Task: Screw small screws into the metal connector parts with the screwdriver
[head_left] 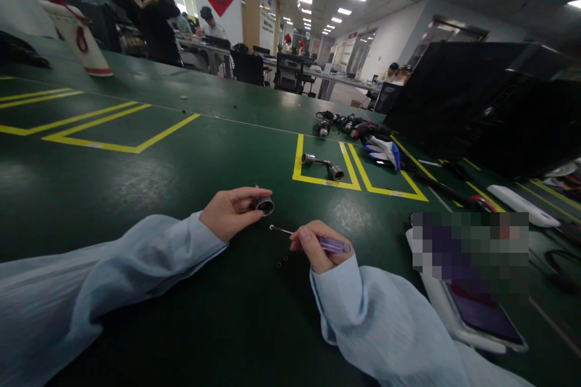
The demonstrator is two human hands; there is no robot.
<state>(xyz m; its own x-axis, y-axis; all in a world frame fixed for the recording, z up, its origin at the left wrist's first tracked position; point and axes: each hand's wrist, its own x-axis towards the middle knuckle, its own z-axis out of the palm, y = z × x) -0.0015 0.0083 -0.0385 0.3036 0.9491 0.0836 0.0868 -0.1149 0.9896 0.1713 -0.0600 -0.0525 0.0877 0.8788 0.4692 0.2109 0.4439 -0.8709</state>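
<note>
My left hand (229, 211) rests on the green table (136, 193) and pinches a small dark metal fitting (264, 205) between thumb and fingers. My right hand (314, 246) is closed round a thin tool with a purple handle (334, 245); its metal shaft (281, 230) points left toward the fitting, tip just short of it. A few tiny dark rings (282, 261) lie on the table below the shaft. Both arms wear pale blue sleeves.
Two metal fittings joined by a wire (323, 165) lie in a yellow-marked box. Beyond are more fittings (338, 123) and a blue-white glove (384, 151). A black case (481, 97) stands at right, a tablet (481, 314) at lower right. People work at far desks.
</note>
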